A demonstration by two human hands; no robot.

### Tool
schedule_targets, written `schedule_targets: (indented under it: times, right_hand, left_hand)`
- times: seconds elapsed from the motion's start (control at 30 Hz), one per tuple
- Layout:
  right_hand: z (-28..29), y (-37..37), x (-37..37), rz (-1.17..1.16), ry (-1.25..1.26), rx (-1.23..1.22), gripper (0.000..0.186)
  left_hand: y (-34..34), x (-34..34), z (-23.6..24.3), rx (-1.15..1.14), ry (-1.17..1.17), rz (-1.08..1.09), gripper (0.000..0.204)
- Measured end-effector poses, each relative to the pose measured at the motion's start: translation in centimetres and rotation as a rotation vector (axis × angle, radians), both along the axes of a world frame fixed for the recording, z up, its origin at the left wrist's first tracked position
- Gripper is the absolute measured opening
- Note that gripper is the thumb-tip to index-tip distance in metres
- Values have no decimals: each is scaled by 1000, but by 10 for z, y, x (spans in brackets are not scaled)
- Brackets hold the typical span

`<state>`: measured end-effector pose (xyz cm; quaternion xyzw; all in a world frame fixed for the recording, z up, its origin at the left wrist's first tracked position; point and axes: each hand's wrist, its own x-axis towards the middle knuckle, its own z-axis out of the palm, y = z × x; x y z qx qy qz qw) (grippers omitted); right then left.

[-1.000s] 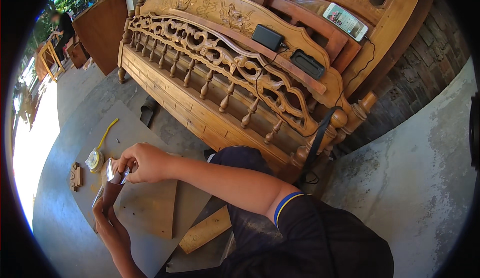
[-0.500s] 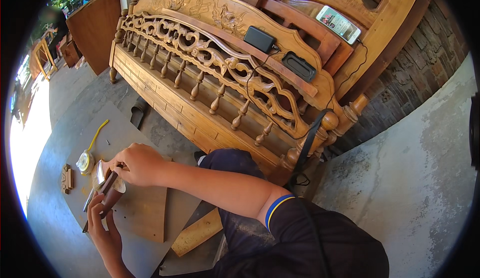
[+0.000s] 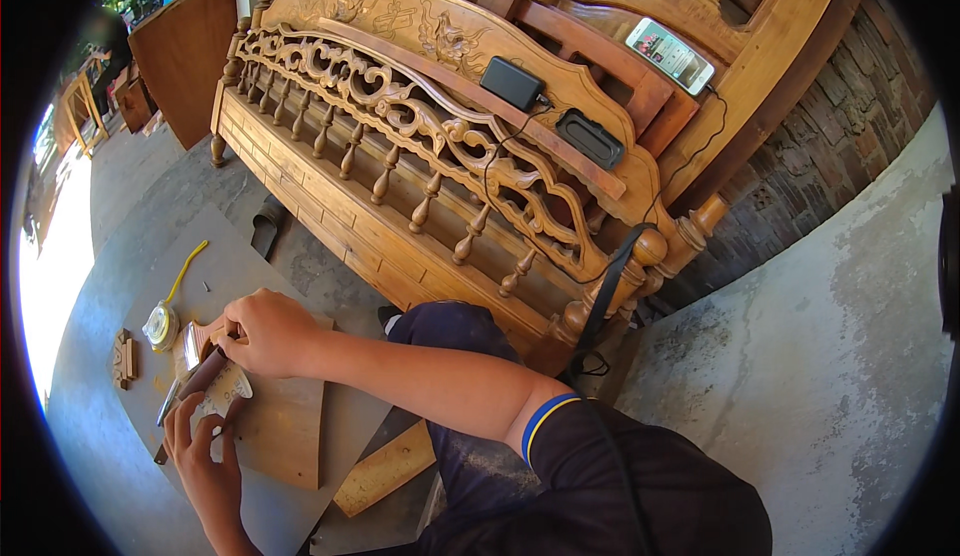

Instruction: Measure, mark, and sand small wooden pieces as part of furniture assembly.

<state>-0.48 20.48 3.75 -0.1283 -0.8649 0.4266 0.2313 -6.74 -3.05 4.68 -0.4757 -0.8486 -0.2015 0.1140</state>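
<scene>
Furniture (image 3: 310, 181) of carved and turned wood, with a row of spindles along its front, slanted across the far middle of the scene. On it lay a long reddish plank (image 3: 420, 77), a black power bank (image 3: 512, 83) and, to that one's right, a shallow black tray (image 3: 590, 138); farther right a white smartphone (image 3: 670, 55) rested on other wooden pieces. A black strap (image 3: 605, 301) hung at the near right end. Far left, another person (image 3: 112, 56) was beside a big brown panel (image 3: 185, 66).

On the grey desk (image 3: 235, 256), near left, sat a tape measure (image 3: 161, 326) with its yellow tongue out, a small carved block (image 3: 124, 359) left of it and a screw (image 3: 207, 286) beyond. A slim silver tool (image 3: 168, 399) lay just left of the hands. The right forearm (image 3: 400, 361) crossed over a wooden board (image 3: 290, 426), hiding part of it; an offcut (image 3: 390, 468) lay to its right.

Reaching leftward, back upward, the right hand (image 3: 265, 331) pinched a curled brown sheet (image 3: 205, 372) between its fingers, the sheet's pale reverse showing above the board. The left hand (image 3: 205, 461) rose from the near side, fingers curved around the sheet's near end; whether they gripped it could not be told.
</scene>
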Motion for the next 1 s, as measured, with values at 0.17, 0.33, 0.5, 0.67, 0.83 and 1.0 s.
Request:
schedule_targets:
  times: [0.17, 0.33, 0.5, 0.67, 0.83, 1.0]
  right_hand:
    - [3, 0, 1, -2, -31, -50, 27]
    - [5, 0, 1, -8, -70, -26, 27]
    - [1, 1, -3, -22, -42, 10, 27]
    - [-4, 0, -4, -40, -12, 34, 27]
    - [-2, -1, -2, -28, 2, 30, 26]
    - [-4, -3, -2, -39, 51, 67, 26]
  left_hand:
    - [0, 0, 0, -5, -107, 39, 13]
    - [2, 1, -1, 39, -152, 51, 12]
    - [3, 0, -4, 23, -149, 20, 11]
    - [5, 3, -2, -16, -103, -16, 10]
    - [8, 8, 1, -4, -227, 16, 8]
    - [8, 9, 0, -20, -211, 19, 8]
